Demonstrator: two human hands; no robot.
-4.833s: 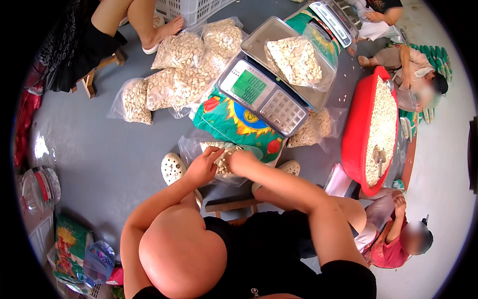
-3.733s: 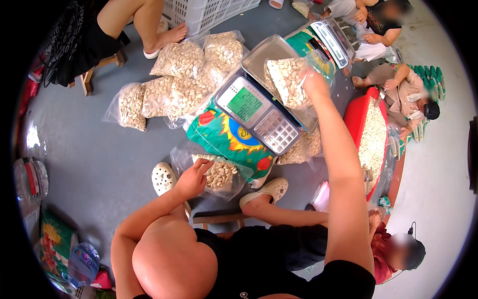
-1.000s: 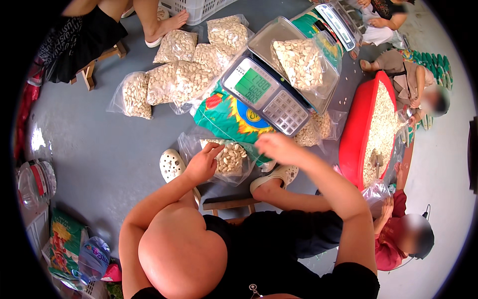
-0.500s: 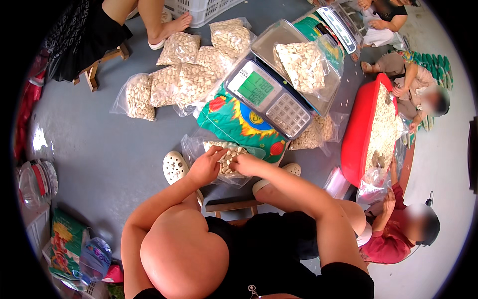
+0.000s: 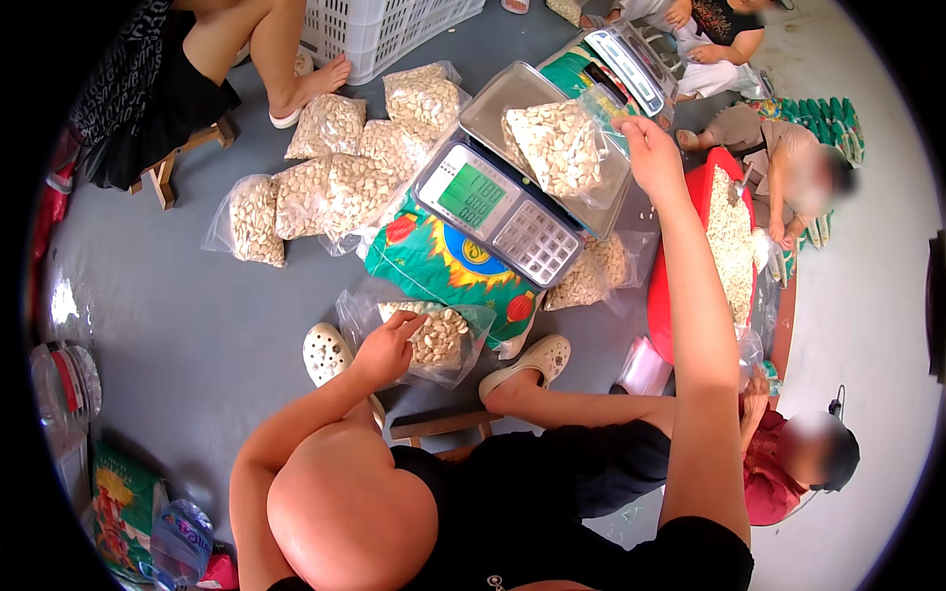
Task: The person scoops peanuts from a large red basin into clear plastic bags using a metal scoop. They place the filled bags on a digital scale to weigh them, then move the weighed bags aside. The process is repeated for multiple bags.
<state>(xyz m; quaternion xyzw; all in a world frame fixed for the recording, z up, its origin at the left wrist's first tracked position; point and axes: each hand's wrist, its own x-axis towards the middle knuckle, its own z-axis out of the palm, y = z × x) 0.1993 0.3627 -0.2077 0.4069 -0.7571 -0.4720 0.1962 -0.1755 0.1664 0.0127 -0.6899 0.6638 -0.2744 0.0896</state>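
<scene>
My left hand [image 5: 384, 350] rests at the open clear plastic bag [image 5: 439, 337] of pale oval nuts or beans between my feet. Its index finger stretches over the contents. My right hand [image 5: 650, 153] reaches out to the far right, thumb and fingers pinched together beside the upper edge of a filled bag [image 5: 557, 148]. That bag lies on the metal pan of a digital scale [image 5: 498, 212]. Whether the right fingertips hold a small piece or the bag's film cannot be made out. A green printed sack [image 5: 443, 261] sits under the scale.
Several filled bags [image 5: 355, 187] lie left of the scale; another bag [image 5: 591, 271] is at its right. A red tub [image 5: 675, 281] of pale pieces stands rightward, with people beside it. A white crate [image 5: 370, 34], a second scale [image 5: 626, 69] and a wooden stool [image 5: 443, 424] are around.
My right hand has left the open bag and swung up and right to the bag on the scale. My left hand stays at the open bag. The whole view has shifted slightly.
</scene>
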